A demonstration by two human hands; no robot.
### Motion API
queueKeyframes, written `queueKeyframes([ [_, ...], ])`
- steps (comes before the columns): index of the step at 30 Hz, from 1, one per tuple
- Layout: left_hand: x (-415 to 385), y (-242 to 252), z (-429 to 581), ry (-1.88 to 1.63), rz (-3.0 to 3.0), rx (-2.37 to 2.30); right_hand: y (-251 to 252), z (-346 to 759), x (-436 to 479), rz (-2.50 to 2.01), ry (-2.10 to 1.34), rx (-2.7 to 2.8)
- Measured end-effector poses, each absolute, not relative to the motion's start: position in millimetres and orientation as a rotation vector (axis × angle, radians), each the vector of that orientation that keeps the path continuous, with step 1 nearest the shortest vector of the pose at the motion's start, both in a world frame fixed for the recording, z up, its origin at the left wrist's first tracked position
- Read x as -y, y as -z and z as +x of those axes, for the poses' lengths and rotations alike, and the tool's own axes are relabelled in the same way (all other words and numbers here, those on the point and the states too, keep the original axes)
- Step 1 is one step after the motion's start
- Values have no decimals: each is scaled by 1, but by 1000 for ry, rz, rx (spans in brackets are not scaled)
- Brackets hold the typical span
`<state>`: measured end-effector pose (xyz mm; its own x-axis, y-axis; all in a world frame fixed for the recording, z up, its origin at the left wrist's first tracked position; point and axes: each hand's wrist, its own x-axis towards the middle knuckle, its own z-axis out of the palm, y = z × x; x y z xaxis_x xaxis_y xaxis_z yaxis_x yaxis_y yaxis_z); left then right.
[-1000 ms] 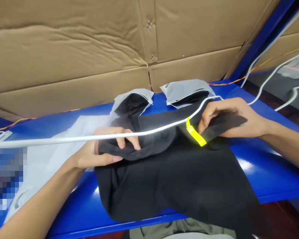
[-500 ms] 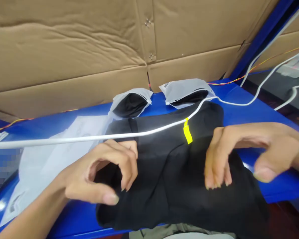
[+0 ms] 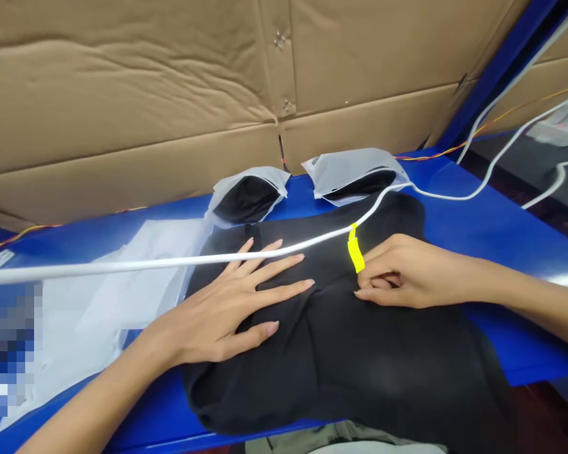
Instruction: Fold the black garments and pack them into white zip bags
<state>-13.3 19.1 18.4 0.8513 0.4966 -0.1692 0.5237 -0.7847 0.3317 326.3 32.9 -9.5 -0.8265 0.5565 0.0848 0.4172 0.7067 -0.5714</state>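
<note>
A folded black garment [image 3: 388,366] lies across the blue table in front of me. My left hand [image 3: 236,296] rests on its left part, palm down with the fingers spread, pressing nothing but the cloth. Over on the right, my right hand [image 3: 392,274] is closed in a pinch at the cloth, fingertips and thumb together just beside a yellow tag [image 3: 356,255]. The fabric between those fingertips is mostly hidden. A white cable [image 3: 208,259] passes in front of the garment and across the left fingers; the yellow tag hangs from it or lies just under it.
Two white bags with black cloth inside, a left bag [image 3: 222,189] and a right bag [image 3: 341,167], stand behind the garment. Flat clear plastic bags [image 3: 89,315] lie at the left on the blue table [image 3: 464,227]. Cardboard [image 3: 170,94] walls the back.
My left hand has gone from curled fingers to lying flat and spread on the garment. My right hand has moved left toward the yellow tag and closed into a pinch.
</note>
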Motion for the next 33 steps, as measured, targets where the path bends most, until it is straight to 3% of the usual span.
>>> queueKeyframes([
  [3,-20,-17,-12,97,2655,-760,24,320,-31,-857,-272,2581],
  [6,-18,-15,-11,50,2647,-765,38,317,-29,-958,-89,2592],
  [18,-13,-7,-8,-35,2678,-820,41,326,-44,-972,-91,2748],
  [21,-16,-7,-10,-338,2716,-989,41,327,-45,-960,-88,2746],
  [26,-36,-9,-27,-849,2804,-1699,43,328,-44,-963,-115,2718],
  [33,-67,15,-49,-518,2520,-1793,43,329,-43,-957,-80,2733],
])
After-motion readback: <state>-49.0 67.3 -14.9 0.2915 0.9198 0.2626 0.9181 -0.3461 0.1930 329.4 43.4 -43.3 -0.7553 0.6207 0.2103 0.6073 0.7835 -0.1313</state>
